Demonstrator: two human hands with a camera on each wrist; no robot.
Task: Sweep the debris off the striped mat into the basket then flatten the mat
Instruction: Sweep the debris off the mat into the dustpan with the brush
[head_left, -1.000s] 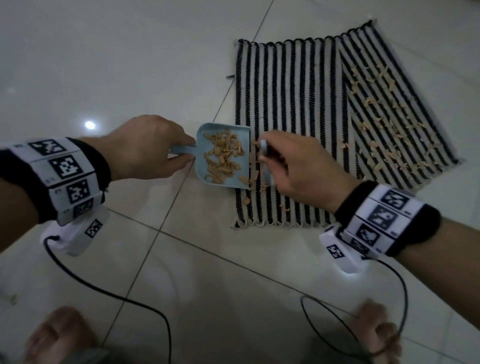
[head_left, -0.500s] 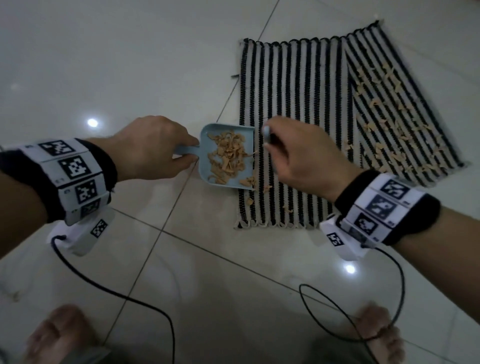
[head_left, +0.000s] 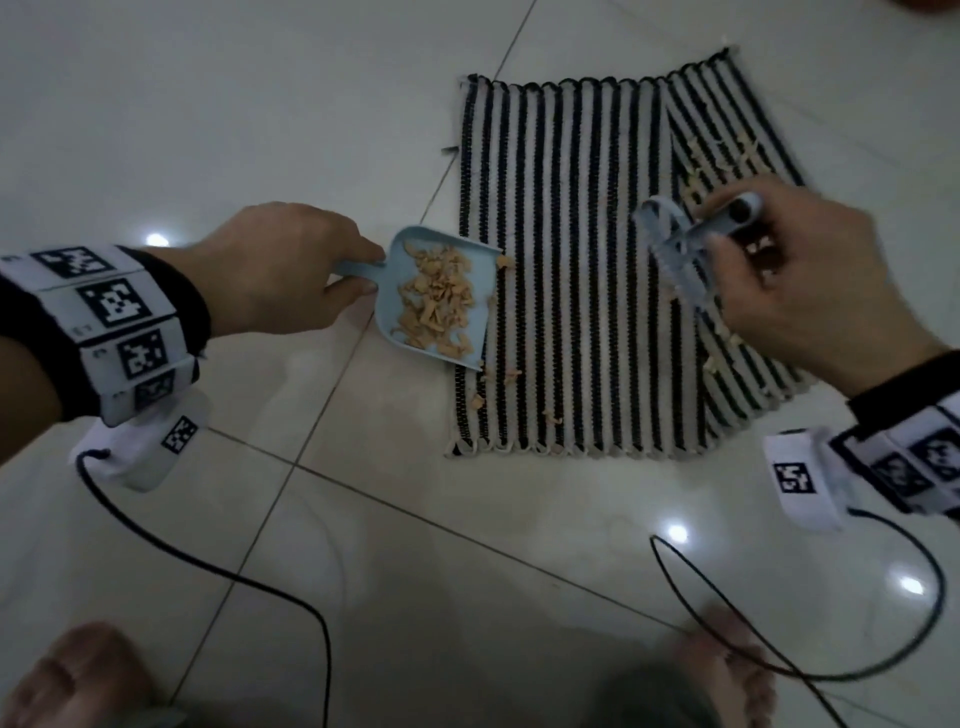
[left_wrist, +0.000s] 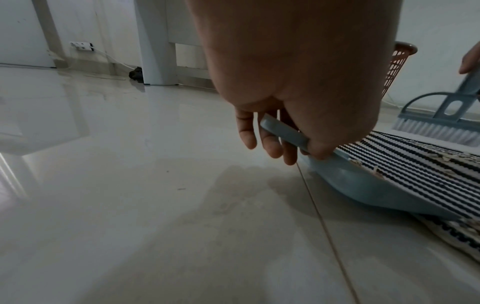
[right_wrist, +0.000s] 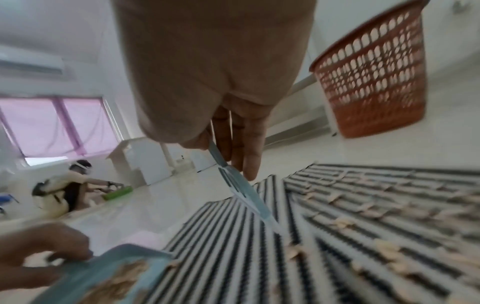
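Observation:
A black-and-white striped mat (head_left: 582, 270) lies on the tiled floor, its right part folded over and strewn with tan debris (head_left: 722, 150). My left hand (head_left: 280, 275) grips the handle of a light blue dustpan (head_left: 441, 296), whose lip rests on the mat's left edge and which holds a heap of tan scraps. My right hand (head_left: 810, 270) holds a small blue brush (head_left: 675, 244) lifted over the mat's right half. The brush (left_wrist: 439, 121) shows white bristles in the left wrist view. A reddish perforated basket (right_wrist: 369, 70) stands beyond the mat.
A few stray scraps (head_left: 511, 376) lie on the mat near the dustpan's front corner. Black cables (head_left: 218, 571) trail over the floor by my bare feet (head_left: 78, 675). Another person (right_wrist: 64, 191) crouches far off across the room. White furniture legs (left_wrist: 155, 51) stand by the wall.
My right hand has lifted the brush away from the dustpan and carried it to the right, over the debris-covered fold. The dustpan and left hand have stayed at the mat's left edge.

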